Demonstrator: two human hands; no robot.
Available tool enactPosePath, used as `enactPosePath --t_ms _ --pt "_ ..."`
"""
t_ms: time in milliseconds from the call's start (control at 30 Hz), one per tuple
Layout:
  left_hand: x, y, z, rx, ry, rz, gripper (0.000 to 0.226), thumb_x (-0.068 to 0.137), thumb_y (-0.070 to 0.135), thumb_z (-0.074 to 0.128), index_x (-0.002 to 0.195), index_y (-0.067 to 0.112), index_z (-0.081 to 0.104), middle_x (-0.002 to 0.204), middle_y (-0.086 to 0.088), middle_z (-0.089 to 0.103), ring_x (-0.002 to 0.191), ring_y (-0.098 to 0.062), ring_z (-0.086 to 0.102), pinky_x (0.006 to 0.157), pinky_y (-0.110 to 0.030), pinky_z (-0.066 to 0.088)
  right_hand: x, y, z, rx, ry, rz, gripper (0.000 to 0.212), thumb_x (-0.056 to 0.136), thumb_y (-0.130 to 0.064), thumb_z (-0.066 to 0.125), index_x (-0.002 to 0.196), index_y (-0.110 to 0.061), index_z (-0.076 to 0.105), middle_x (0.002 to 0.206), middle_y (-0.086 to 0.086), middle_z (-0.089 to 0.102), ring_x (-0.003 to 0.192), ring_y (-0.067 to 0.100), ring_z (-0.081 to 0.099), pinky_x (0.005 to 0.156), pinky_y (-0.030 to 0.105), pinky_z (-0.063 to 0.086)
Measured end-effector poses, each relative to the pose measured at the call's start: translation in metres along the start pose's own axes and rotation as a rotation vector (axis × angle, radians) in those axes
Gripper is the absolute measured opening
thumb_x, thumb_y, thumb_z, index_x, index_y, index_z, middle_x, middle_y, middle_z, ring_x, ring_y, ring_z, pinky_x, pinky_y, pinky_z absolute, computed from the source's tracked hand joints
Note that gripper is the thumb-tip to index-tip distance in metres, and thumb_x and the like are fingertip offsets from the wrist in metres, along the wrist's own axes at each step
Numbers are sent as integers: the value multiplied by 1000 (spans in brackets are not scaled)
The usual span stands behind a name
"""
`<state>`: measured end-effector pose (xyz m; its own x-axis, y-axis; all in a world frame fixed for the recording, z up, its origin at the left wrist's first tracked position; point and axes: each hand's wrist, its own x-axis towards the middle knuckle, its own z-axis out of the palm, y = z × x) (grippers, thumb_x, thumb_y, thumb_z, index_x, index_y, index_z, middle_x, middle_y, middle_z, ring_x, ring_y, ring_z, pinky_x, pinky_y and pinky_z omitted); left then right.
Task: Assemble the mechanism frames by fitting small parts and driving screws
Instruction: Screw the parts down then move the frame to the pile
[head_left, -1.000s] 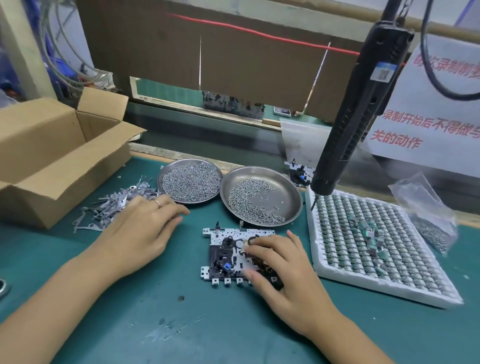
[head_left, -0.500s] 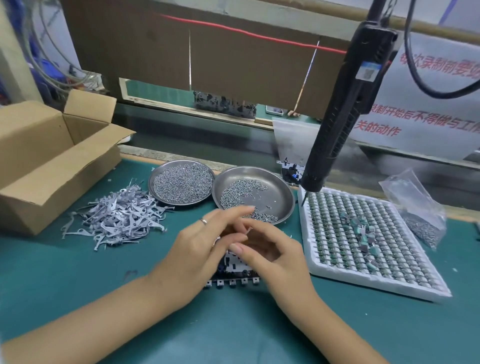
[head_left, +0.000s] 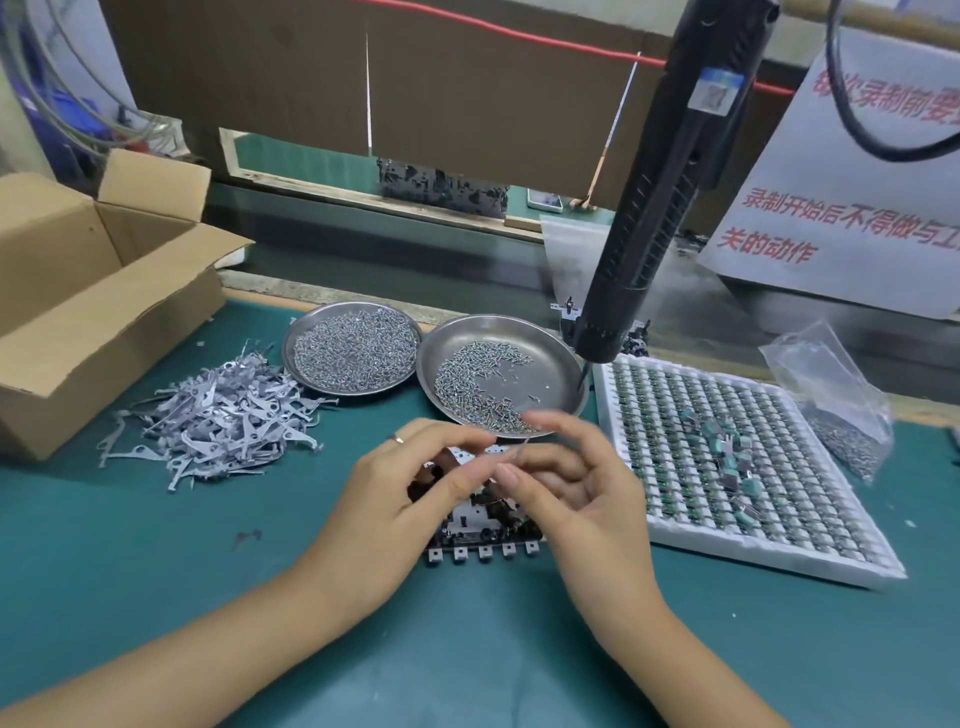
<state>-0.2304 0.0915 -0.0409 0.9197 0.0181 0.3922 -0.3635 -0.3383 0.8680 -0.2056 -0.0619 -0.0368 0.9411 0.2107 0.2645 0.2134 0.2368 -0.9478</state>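
Note:
The mechanism frame (head_left: 483, 525), a metal plate carrying black parts, lies flat on the green mat, largely hidden under my hands. My left hand (head_left: 395, 499) and my right hand (head_left: 582, 499) meet just above it. Their fingertips pinch a thin small metal part (head_left: 513, 451) between them; the part is blurred. A pile of grey metal levers (head_left: 223, 415) lies to the left. Two steel dishes hold screws: the left dish (head_left: 289, 338) is full, the right dish (head_left: 550, 364) is half bare. A black electric screwdriver (head_left: 649, 208) hangs above the right dish, untouched.
A white foam tray (head_left: 779, 566) packed with small green parts sits to the right of my hands. A clear plastic bag (head_left: 831, 395) of small parts lies behind it. An open cardboard box (head_left: 104, 322) stands at the left edge.
My left hand came from the lever pile to the centre, and my right hand lifted off the frame to meet it. The fingers now work a small part between them.

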Motion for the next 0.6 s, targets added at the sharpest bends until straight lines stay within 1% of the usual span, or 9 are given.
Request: enactPosePath --t_ms 67,133,200,267,367,400,467,534,601 --pt "0 1 -1 -45 -26 -38 20 84 34 61 101 29 70 98 17 67 94 -2 62 80 -9 42 0 1 0 -7 2 -24 46 69 -10 72 111 -19 54 79 7 72 84 15 69 74 21 53" --pt "1 1 -2 -140 -71 -81 17 83 32 61 96 32 72 96 16 71 91 -3 64 79 -11 46 2 0 -1 9 -1 -15 47 69 -10 71 112 -19 54 77 5 72 83 13 69 75 20 52" --pt "1 0 -2 -210 -98 -114 17 82 32 61 94 32 74 95 12 73 90 -6 66 78 -13 48 3 -1 -1 41 -14 5 41 69 -7 70 107 -16 59 77 5 73 78 13 69 72 20 52" --pt "2 -1 -1 -251 -107 -133 18 80 33 63 96 33 72 95 10 73 89 -9 67 76 -15 50 2 -2 -2 37 -16 -4 33 68 -4 70 99 -11 62 78 6 73 77 13 69 70 19 52" --pt "3 -2 -2 -269 -107 -163 19 77 36 66 96 34 72 96 8 74 91 -15 68 81 -26 54 1 -3 -2 12 -7 -32 28 66 -3 73 92 -10 65 85 6 73 80 14 69 70 20 53" --pt "4 -3 -3 -276 -111 -172 19 77 35 65 94 31 74 96 9 74 92 -13 68 83 -25 53 2 -3 -2 13 -3 -32 27 65 -3 73 91 -10 65 85 6 73 80 15 69 71 20 53" --pt "5 -2 -4 -315 -132 -184 19 77 32 63 92 28 74 97 9 74 92 -9 69 80 -20 52 3 -4 -3 21 5 -25 28 64 -1 74 90 -9 64 81 7 72 78 16 69 70 20 53" --pt "5 1 -4 -344 -135 -186 18 75 31 65 90 27 73 94 8 75 88 -6 69 76 -15 51 4 -3 -3 28 -1 -23 31 63 1 73 91 -6 62 79 6 71 77 16 69 70 19 53" --pt "5 3 -5 -339 -110 -182 16 72 30 67 86 26 74 89 7 75 83 -5 69 73 -14 51 4 -3 -4 20 -7 -27 30 64 0 73 90 -6 61 80 6 71 78 15 69 72 19 53"
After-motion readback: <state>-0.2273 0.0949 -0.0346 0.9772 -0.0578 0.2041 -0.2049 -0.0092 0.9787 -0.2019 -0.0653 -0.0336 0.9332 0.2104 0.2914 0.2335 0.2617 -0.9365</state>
